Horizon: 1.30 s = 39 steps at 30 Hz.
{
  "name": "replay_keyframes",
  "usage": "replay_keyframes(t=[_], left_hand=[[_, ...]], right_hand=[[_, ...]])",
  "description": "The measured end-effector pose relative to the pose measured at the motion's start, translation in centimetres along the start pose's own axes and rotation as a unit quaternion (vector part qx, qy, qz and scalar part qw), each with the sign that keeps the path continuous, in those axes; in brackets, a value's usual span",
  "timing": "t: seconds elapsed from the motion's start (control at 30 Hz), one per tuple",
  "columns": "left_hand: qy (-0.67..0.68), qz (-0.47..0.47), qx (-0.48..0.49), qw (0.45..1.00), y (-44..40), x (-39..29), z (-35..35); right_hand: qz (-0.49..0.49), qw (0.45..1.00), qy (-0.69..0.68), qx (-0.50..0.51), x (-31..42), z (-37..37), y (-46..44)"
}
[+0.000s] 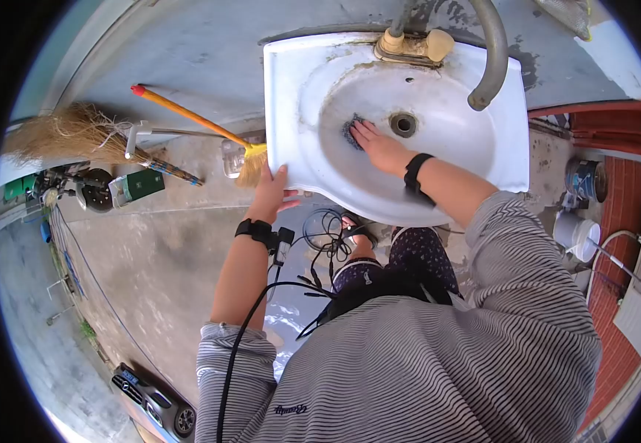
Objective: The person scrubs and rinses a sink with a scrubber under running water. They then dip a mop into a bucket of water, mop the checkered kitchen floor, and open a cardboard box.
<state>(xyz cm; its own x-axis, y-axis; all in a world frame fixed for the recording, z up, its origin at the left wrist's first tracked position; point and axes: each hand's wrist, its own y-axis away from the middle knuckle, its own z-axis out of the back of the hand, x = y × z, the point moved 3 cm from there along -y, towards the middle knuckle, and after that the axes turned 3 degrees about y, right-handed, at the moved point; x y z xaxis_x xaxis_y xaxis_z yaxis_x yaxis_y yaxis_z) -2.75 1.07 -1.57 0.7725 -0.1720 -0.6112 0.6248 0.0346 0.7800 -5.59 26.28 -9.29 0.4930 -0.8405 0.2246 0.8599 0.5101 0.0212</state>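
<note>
In the basin of a white sink [291,88], my right hand [384,150] presses a dark grey scouring pad [351,131] against the left wall. The fingers lie over the pad and partly hide it; it looks like steel wool. Just right of the fingertips is the drain hole [403,125]. My left hand [270,193] is at the sink's left front corner, fingers apart and fingertips touching the rim. Brown stains mark the basin's back edge and the area around the beige faucet base [409,48].
A grey curved pipe [493,55] hangs over the sink's back right. Left of it stand a yellow broom [195,118] and a straw broom [69,136]. A cable [233,369] runs along my left arm. A white bucket [576,235] stands at right, a parked car [154,402] at lower left.
</note>
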Motion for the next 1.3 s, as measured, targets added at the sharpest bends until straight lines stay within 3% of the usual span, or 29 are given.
replay_keyframes(t=[0.07, 0.1, 0.17, 0.2, 0.27, 0.4, 0.47, 0.5, 0.57, 0.63, 0.7, 0.73, 0.83, 0.9, 1.07, 1.13, 1.3], left_hand=[[-0.004, 0.004, 0.003, 1.0, 0.1, 0.4, -0.1], [-0.005, 0.004, 0.004, 1.0, 0.2, 0.4, -0.2], [-0.001, 0.01, 0.018, 1.0, 0.4, 0.3, -0.1], [-0.001, 0.007, 0.018, 1.0, 0.4, 0.2, -0.1], [0.003, 0.003, 0.012, 1.0, 0.5, 0.3, -0.2], [0.003, 0.001, 0.016, 1.0, 0.1, 0.4, -0.2], [0.001, 0.005, 0.003, 1.0, 0.3, 0.4, -0.4], [-0.001, 0.007, 0.003, 1.0, 0.4, 0.6, -0.4], [-0.011, 0.009, 0.002, 1.0, 0.2, 0.5, -0.1], [-0.002, 0.013, 0.001, 1.0, 0.2, 0.4, -0.4], [0.003, 0.02, 0.002, 1.0, 0.4, 0.6, -0.3], [0.005, 0.018, 0.002, 1.0, 0.3, 0.5, -0.3], [0.003, 0.018, 0.005, 1.0, 0.3, 0.6, -0.3], [0.006, 0.019, 0.005, 1.0, 0.1, 0.7, 0.0], [0.009, 0.004, 0.01, 1.0, 0.0, 0.8, 0.1], [0.006, -0.001, 0.006, 1.0, 0.3, 0.6, -0.1], [0.011, -0.002, 0.001, 1.0, -0.2, 1.1, 0.1]], right_hand=[[0.106, 0.991, 0.065, 0.058, -1.6, 0.7, 0.5], [0.066, 0.979, 0.148, 0.122, -2.9, 0.8, 0.2], [-0.007, 0.987, 0.098, 0.127, -5.2, 0.1, 0.2], [-0.007, 0.987, 0.1, 0.124, -4.9, 0.0, 0.0], [0.045, 0.955, 0.248, 0.159, -3.1, -0.4, -0.1], [0.073, 0.977, 0.112, 0.164, 0.1, -0.8, 1.8], [0.126, 0.991, 0.033, -0.018, 0.7, -0.1, 3.3], [0.124, 0.992, 0.031, -0.018, 0.0, 0.4, 3.3], [0.13, 0.98, 0.107, 0.107, -2.7, 1.0, 1.9], [0.125, 0.979, 0.11, 0.117, -4.8, 0.8, 1.1], [0.088, 0.99, 0.109, 0.02, -6.4, 1.2, 1.6], [0.09, 0.99, 0.11, 0.02, -7.0, 1.1, 1.7], [0.038, 0.993, 0.106, 0.042, -7.4, 1.3, 2.1], [-0.089, 0.978, 0.157, 0.104, -7.6, 1.7, 2.6], [-0.136, 0.951, 0.208, 0.184, -6.7, 3.4, 2.1], [-0.173, 0.961, 0.141, 0.163, -7.6, 2.0, 0.7], [-0.069, 0.968, 0.192, 0.148, -4.2, 2.6, 0.1]])
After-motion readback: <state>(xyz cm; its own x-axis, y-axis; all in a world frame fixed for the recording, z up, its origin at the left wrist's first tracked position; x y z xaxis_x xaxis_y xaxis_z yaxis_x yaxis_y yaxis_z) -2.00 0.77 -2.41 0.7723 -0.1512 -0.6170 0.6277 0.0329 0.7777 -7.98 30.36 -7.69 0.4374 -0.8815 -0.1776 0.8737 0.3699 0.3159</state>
